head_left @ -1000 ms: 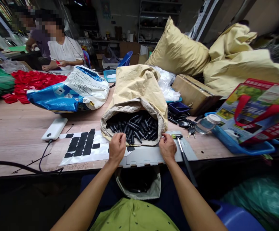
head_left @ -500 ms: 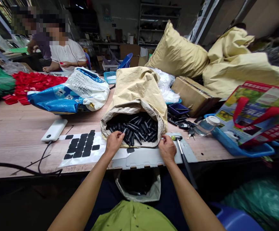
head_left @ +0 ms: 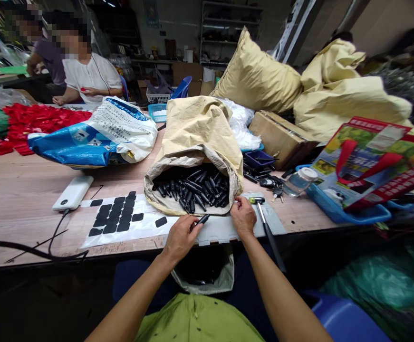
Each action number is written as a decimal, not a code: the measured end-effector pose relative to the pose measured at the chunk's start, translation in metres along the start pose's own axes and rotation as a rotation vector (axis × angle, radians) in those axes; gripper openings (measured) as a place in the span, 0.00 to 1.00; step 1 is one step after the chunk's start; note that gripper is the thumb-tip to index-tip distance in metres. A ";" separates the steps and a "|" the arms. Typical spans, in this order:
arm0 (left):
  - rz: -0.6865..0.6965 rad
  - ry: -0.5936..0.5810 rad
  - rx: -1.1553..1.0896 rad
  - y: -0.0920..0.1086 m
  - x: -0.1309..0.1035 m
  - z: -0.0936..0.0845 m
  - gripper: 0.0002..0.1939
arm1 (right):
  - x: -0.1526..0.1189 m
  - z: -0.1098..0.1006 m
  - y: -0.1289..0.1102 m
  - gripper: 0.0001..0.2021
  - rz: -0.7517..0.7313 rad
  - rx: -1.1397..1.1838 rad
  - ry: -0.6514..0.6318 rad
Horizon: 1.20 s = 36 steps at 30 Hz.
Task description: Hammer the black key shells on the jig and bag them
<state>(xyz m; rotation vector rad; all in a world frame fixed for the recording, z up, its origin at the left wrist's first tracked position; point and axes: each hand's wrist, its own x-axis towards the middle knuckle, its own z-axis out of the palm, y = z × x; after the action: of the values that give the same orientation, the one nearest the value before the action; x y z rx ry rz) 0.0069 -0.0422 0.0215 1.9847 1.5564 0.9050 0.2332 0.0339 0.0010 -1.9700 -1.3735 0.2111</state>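
Left hand [head_left: 182, 236] hovers at the desk's near edge, fingers closed round one black piece [head_left: 203, 219], lifted clear of the heap. Right hand [head_left: 243, 216] pinches the paper sack [head_left: 197, 137] at its rim (likely keeping the mouth open). The sack lies on its side, full of black pieces [head_left: 192, 187].

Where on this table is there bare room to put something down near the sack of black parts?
Bare wood lies left of the white power bank, below the blue and white bag. A smaller patch lies right of the hammer, before the blue tray. It is crowded around the open sack, and between it and the cardboard box.
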 end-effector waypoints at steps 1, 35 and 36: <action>0.019 0.000 0.039 -0.002 -0.001 0.004 0.07 | 0.000 0.000 0.000 0.16 -0.004 -0.002 0.001; -0.018 0.081 -0.007 -0.016 0.001 0.019 0.06 | 0.006 -0.097 0.089 0.07 0.161 -0.294 -0.283; -0.017 0.079 -0.006 -0.016 0.001 0.019 0.06 | 0.006 -0.099 0.090 0.07 0.183 -0.268 -0.289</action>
<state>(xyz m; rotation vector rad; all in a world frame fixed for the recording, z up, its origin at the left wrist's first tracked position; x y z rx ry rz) 0.0101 -0.0359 -0.0020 1.9501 1.6093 0.9910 0.3533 -0.0224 0.0176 -2.3644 -1.4615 0.4305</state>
